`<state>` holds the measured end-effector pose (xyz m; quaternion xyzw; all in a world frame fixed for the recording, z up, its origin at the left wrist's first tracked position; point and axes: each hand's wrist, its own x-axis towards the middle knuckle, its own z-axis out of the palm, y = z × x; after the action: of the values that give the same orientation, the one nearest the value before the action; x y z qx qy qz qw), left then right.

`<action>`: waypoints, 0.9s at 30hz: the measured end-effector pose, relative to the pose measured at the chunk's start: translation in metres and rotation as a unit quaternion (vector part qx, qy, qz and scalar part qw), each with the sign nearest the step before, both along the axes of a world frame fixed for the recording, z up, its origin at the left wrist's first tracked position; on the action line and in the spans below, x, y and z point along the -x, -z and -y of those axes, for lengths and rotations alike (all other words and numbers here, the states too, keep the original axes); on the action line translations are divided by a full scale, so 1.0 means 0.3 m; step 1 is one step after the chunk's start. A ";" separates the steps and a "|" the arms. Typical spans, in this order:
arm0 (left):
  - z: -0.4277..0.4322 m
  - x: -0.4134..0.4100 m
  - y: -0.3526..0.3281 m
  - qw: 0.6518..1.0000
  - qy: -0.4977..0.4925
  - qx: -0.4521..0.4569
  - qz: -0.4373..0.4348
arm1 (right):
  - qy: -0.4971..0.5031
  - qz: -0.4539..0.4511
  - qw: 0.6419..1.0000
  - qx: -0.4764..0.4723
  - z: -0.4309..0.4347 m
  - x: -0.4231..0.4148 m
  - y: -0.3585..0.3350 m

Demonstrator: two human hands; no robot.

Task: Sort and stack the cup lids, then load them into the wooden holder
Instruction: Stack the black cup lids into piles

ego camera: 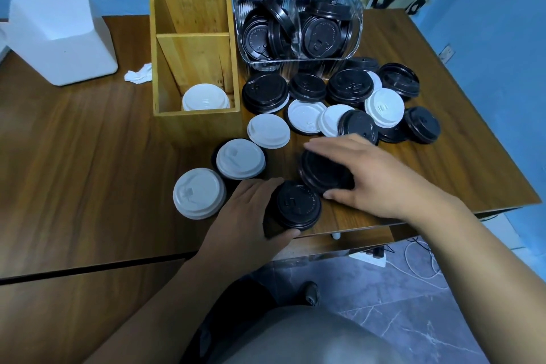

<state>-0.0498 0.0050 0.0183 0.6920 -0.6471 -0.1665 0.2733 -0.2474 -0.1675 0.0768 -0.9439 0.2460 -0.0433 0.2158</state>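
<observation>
In front of the wooden holder (195, 124), whose nearest slot holds white lids (205, 97), the left hand (251, 213) grips a black lid stack (298, 205) to steady it; the right hand (369, 177) grasps another black lid (322, 176) beside it, likely to add on top.

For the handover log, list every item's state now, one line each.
Wooden holder, upright; white stack sits in its nearest compartment.
Clear bin, crammed with jumbled black lids.
Left hand, grips the near black stack at the table edge.
Right hand, grips the tilted black stack.
Loose white lids, three, dome up, beside the holder.
Mixed pile, unsorted black and white lids.
</observation>
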 end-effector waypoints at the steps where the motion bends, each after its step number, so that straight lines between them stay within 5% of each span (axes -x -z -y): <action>1: -0.001 0.000 -0.002 1.000 0.000 0.001 -0.002 | -0.011 -0.024 1.000 -0.010 -0.001 -0.011 0.009; 5: -0.005 -0.001 -0.007 1.000 -0.002 -0.005 -0.022 | -0.013 -0.067 0.997 -0.042 0.005 -0.023 0.017; 12: -0.005 -0.006 -0.002 1.000 0.006 -0.011 -0.021 | 0.088 0.034 0.993 -0.074 0.014 0.000 -0.005; 22: -0.004 -0.004 -0.008 1.000 0.003 -0.010 -0.021 | 0.161 -0.103 0.969 0.155 -0.047 -0.123 0.023; 27: -0.004 -0.004 -0.011 1.000 0.004 -0.009 -0.025 | 0.089 -0.090 0.991 0.042 -0.029 -0.121 0.010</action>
<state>-0.0487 0.0063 0.0215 0.6877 -0.6413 -0.1905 0.2821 -0.2111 -0.1589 0.0739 -0.9265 0.3457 0.0120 0.1484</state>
